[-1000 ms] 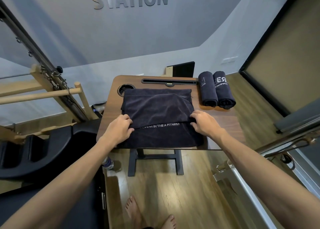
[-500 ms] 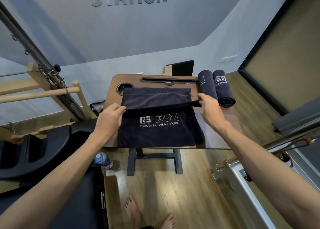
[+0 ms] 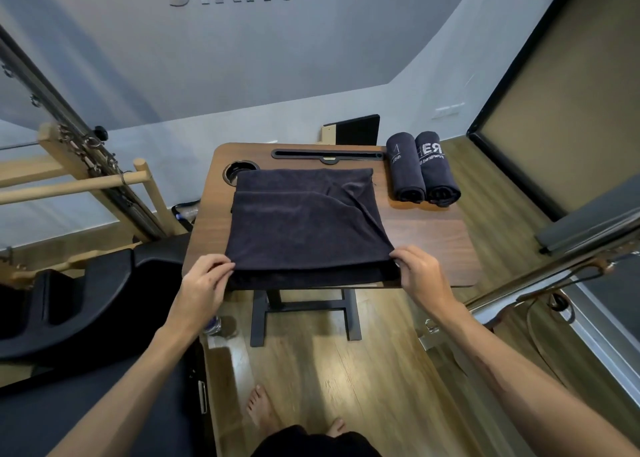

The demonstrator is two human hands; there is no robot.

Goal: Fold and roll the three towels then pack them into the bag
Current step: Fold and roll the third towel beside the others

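A dark navy towel (image 3: 304, 221) lies folded flat on the wooden table (image 3: 440, 245), its upper layer drawn down to the near edge. My left hand (image 3: 204, 280) pinches the towel's near left corner. My right hand (image 3: 415, 273) pinches the near right corner. Two rolled dark towels (image 3: 424, 169) with white lettering lie side by side at the table's far right. No bag is in view.
The table has a round cup hole (image 3: 239, 171) at its far left and a long black slot (image 3: 327, 154) along the back. A black padded pilates machine (image 3: 69, 304) and wooden bars stand on the left. A metal frame (image 3: 519, 301) runs on the right. A water bottle (image 3: 214, 325) stands on the floor.
Both hands carried the towel's upper layer from the far side down to the near edge, covering the white logo. The camera view tilted slightly downward.
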